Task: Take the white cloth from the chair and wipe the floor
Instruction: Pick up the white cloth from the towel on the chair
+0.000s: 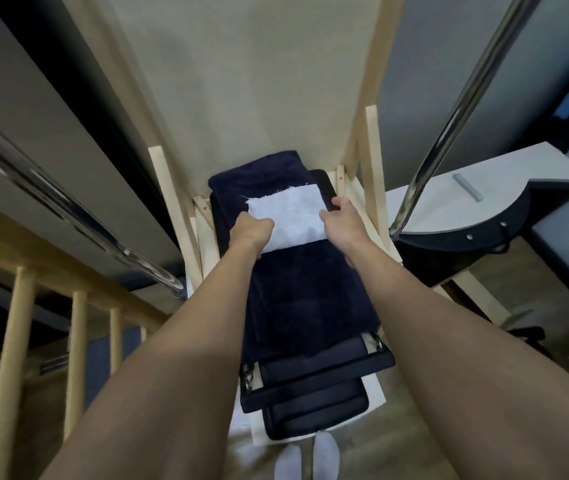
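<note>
White cloth (286, 220) lies crosswise on the chair (373, 150), long axis spanning both hands; left hand (252, 228) grips its left edge, right hand (340, 216) its right edge, equally near

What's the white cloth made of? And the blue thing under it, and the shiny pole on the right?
The white cloth looks like thin woven fabric, matte, with threads fraying along its top edge. The dark blue towel under it seems thick and fuzzy, maybe terry or fleece. The pole on the right looks like polished metal: it mirrors bright streaks.
</note>
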Demonstrator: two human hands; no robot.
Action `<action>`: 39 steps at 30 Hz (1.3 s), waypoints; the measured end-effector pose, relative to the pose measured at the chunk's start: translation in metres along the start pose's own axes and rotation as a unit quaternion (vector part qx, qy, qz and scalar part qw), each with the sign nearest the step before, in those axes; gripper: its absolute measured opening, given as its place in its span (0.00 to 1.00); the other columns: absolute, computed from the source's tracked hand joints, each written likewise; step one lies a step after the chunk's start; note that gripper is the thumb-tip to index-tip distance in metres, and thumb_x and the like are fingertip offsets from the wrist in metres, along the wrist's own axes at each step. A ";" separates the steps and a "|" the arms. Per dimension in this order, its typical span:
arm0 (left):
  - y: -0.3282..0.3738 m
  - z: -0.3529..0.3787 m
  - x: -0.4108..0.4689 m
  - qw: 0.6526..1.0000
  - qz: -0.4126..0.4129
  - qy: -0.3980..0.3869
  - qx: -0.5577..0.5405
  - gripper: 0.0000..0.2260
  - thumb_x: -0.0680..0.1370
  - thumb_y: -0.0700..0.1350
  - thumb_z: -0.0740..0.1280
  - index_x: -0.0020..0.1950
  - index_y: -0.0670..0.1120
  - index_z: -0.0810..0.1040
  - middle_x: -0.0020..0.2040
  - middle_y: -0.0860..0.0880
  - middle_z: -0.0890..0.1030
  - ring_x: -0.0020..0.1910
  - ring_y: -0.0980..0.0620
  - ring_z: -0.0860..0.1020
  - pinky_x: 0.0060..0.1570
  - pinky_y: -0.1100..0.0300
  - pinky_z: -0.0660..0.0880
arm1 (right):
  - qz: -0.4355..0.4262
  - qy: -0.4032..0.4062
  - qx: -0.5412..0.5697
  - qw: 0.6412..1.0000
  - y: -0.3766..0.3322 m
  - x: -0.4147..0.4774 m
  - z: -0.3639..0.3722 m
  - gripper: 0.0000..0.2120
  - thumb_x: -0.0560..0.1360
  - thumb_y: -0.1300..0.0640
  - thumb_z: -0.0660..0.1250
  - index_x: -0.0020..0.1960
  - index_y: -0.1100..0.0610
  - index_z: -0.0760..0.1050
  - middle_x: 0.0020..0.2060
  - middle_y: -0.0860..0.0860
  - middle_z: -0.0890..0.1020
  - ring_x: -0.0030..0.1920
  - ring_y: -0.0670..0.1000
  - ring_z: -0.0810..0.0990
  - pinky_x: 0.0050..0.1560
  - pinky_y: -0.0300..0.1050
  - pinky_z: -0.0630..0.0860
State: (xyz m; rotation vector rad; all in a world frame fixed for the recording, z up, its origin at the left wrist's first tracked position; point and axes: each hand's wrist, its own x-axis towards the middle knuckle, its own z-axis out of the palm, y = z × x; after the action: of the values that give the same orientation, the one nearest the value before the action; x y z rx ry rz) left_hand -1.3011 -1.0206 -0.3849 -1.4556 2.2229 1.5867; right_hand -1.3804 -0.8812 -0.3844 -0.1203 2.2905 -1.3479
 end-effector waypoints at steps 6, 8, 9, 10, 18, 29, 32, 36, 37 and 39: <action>-0.003 0.016 0.025 0.999 -0.046 0.013 0.002 0.17 0.74 0.46 0.67 0.61 0.43 0.71 0.55 0.45 0.77 0.52 0.44 0.77 0.56 0.50 0.77 | 0.100 -0.052 -0.045 0.993 0.007 0.033 0.010 0.29 0.78 0.51 0.59 0.75 0.60 0.56 0.69 0.56 0.70 0.65 0.58 0.72 0.65 0.54 0.72; -0.003 0.016 0.028 0.998 -0.065 0.017 -0.013 0.16 0.72 0.45 0.68 0.58 0.43 0.72 0.54 0.46 0.77 0.51 0.46 0.77 0.54 0.52 0.77 | 0.092 -0.016 -0.044 0.995 0.008 0.038 0.010 0.23 0.77 0.55 0.62 0.69 0.62 0.65 0.63 0.57 0.74 0.60 0.58 0.75 0.62 0.54 0.75; -0.003 0.017 0.029 0.997 -0.066 0.021 -0.022 0.15 0.72 0.44 0.69 0.57 0.43 0.72 0.53 0.47 0.77 0.48 0.47 0.76 0.50 0.54 0.77 | 0.090 -0.003 -0.026 0.996 0.008 0.040 0.009 0.20 0.76 0.57 0.63 0.66 0.62 0.67 0.61 0.57 0.76 0.58 0.58 0.76 0.59 0.53 0.76; -0.002 0.018 0.029 0.997 -0.064 0.024 -0.039 0.14 0.72 0.43 0.68 0.56 0.43 0.72 0.53 0.47 0.76 0.45 0.49 0.76 0.43 0.56 0.77 | 0.091 -0.001 0.009 0.996 0.006 0.040 0.007 0.19 0.75 0.60 0.63 0.65 0.62 0.68 0.60 0.56 0.76 0.56 0.57 0.77 0.57 0.53 0.78; 0.051 0.005 -0.011 0.975 0.063 0.113 -0.179 0.13 0.72 0.38 0.69 0.55 0.46 0.72 0.53 0.46 0.76 0.35 0.50 0.80 0.34 0.57 0.81 | 0.065 -0.052 0.249 0.965 -0.035 0.005 -0.057 0.07 0.72 0.62 0.66 0.48 0.60 0.80 0.36 0.55 0.80 0.28 0.49 0.77 0.33 0.41 0.79; 0.155 0.036 -0.151 0.931 0.351 -0.092 -0.046 0.19 0.66 0.31 0.70 0.55 0.45 0.80 0.50 0.48 0.80 0.48 0.52 0.78 0.50 0.60 0.77 | -0.060 0.062 0.255 0.963 -0.046 -0.128 -0.214 0.19 0.68 0.74 0.70 0.58 0.64 0.75 0.55 0.62 0.78 0.51 0.58 0.81 0.49 0.46 0.82; 0.170 0.057 -0.204 0.896 0.426 -0.125 -0.005 0.19 0.67 0.30 0.69 0.57 0.42 0.80 0.49 0.46 0.81 0.47 0.52 0.78 0.48 0.62 0.75 | -0.084 0.142 0.191 0.968 -0.035 -0.184 -0.255 0.22 0.67 0.77 0.67 0.58 0.62 0.74 0.44 0.57 0.77 0.43 0.54 0.81 0.43 0.42 0.81; 0.162 0.090 -0.275 0.855 0.492 -0.161 -0.026 0.10 0.71 0.37 0.67 0.50 0.44 0.83 0.42 0.48 0.82 0.40 0.53 0.78 0.39 0.64 0.75 | -0.074 0.298 0.131 0.943 -0.006 -0.259 -0.290 0.05 0.73 0.64 0.67 0.44 0.57 0.74 0.33 0.54 0.76 0.29 0.49 0.75 0.33 0.42 0.78; 0.158 0.099 -0.292 0.845 0.508 -0.165 -0.025 0.08 0.72 0.40 0.67 0.50 0.46 0.82 0.43 0.50 0.82 0.42 0.53 0.79 0.41 0.63 0.74 | -0.068 0.334 0.123 0.932 0.005 -0.278 -0.298 0.03 0.73 0.58 0.69 0.44 0.56 0.75 0.34 0.53 0.77 0.30 0.49 0.75 0.34 0.44 0.78; 0.150 0.122 -0.327 0.821 0.538 -0.190 -0.022 0.07 0.73 0.44 0.68 0.50 0.47 0.82 0.44 0.52 0.83 0.45 0.53 0.79 0.45 0.60 0.75 | -0.042 0.399 0.091 0.911 0.032 -0.317 -0.315 0.09 0.73 0.51 0.69 0.47 0.56 0.78 0.40 0.52 0.81 0.37 0.49 0.78 0.42 0.46 0.78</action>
State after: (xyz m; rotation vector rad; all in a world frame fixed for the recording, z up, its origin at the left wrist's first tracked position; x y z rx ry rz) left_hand -1.2789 -0.7100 -0.1670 0.3334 2.8379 1.8495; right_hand -1.2347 -0.5143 -0.1724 0.4906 2.7879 -1.8989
